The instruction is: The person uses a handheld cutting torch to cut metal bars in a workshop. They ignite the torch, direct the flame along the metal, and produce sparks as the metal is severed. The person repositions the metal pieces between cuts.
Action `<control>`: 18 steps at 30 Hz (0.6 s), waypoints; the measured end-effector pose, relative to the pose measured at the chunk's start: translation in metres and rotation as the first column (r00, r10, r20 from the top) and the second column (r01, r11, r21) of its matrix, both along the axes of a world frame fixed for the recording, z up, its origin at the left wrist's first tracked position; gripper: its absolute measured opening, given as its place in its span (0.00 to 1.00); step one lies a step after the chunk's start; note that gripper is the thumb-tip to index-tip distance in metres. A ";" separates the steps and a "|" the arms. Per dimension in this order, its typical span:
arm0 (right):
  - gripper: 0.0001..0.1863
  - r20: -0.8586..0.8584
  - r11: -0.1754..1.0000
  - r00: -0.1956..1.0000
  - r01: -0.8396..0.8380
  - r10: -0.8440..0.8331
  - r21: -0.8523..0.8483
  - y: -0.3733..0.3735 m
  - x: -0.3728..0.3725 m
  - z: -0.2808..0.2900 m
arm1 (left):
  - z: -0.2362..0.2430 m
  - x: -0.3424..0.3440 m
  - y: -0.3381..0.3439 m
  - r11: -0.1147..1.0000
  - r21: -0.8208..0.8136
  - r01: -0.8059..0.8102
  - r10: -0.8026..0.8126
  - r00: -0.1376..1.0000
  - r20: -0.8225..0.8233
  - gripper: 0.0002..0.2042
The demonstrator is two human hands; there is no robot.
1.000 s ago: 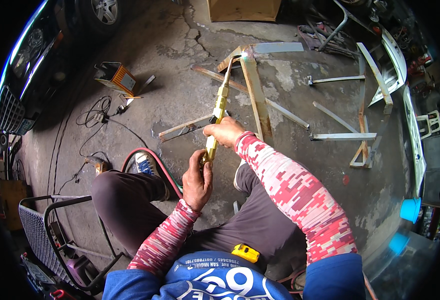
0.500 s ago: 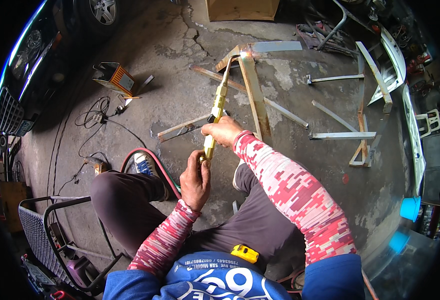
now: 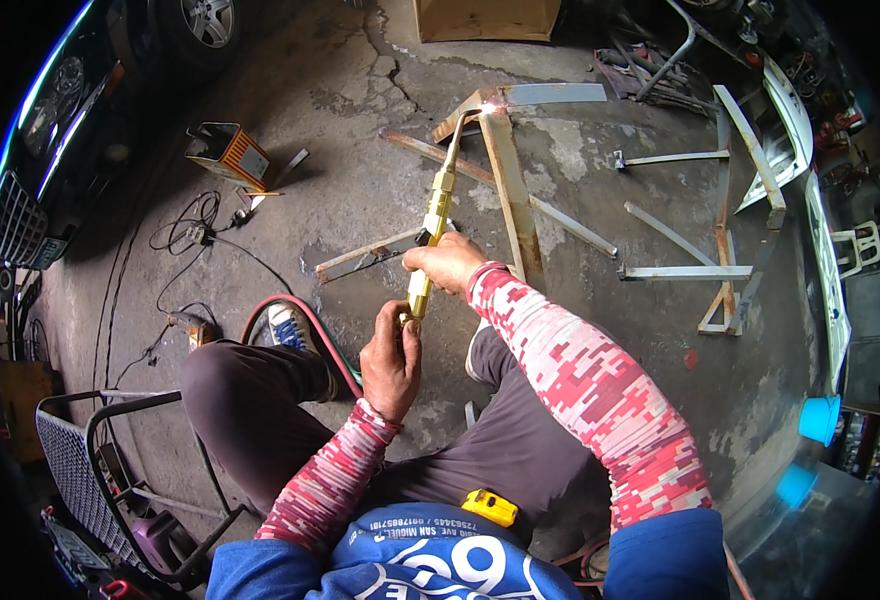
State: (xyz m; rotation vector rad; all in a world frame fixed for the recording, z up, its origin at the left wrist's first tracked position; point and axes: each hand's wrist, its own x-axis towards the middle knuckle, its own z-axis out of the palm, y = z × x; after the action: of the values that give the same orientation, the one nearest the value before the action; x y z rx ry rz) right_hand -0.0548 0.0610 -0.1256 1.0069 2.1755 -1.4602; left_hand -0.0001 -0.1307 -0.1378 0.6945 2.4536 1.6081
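Note:
A brass gas torch [image 3: 440, 192] slants up and away from me, its bent tip glowing white at a joint of the rusty metal frame [image 3: 509, 195]. My right hand [image 3: 447, 263] wraps round the torch's middle, beside a small black knob. Lower down, my left hand [image 3: 391, 362] closes on its rear end, near the valves. A red hose [image 3: 305, 311] and a green one curve in beside my left hand. Glare hides the exact spot under the tip.
A square tin [image 3: 230, 157] and tangled black cable [image 3: 196, 235] lie to the left. More welded metal bars [image 3: 688, 272] rest at the right. A yellow tape measure [image 3: 490, 507] sits at my lap. A cardboard box [image 3: 486, 20] stands at the far side.
The glow at the torch tip looks a little brighter and whiter. Both hands and the torch hold nearly the same place.

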 end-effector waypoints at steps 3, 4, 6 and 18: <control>0.19 0.004 1.000 1.000 0.001 -0.001 0.008 0.000 0.001 0.003 | 0.001 0.000 0.000 1.000 0.004 -0.001 0.001 1.000 -0.003 0.11; 0.19 0.007 1.000 1.000 0.003 -0.003 0.015 0.000 0.001 0.004 | 0.002 -0.001 0.001 1.000 -0.003 0.001 -0.001 1.000 -0.007 0.11; 0.20 0.005 1.000 1.000 -0.002 0.001 0.012 0.000 0.001 0.006 | 0.002 -0.001 0.001 1.000 -0.002 0.002 -0.002 1.000 -0.010 0.11; 0.25 -0.036 0.993 0.997 -0.059 0.063 0.105 0.005 -0.001 -0.012 | -0.004 -0.005 -0.006 0.998 0.008 0.062 -0.062 0.998 0.025 0.18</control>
State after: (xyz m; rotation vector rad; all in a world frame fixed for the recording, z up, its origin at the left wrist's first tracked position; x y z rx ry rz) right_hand -0.0554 0.0659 -0.1377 0.9434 2.3100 -1.3638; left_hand -0.0053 -0.1366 -0.1419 0.7398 2.3854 1.5944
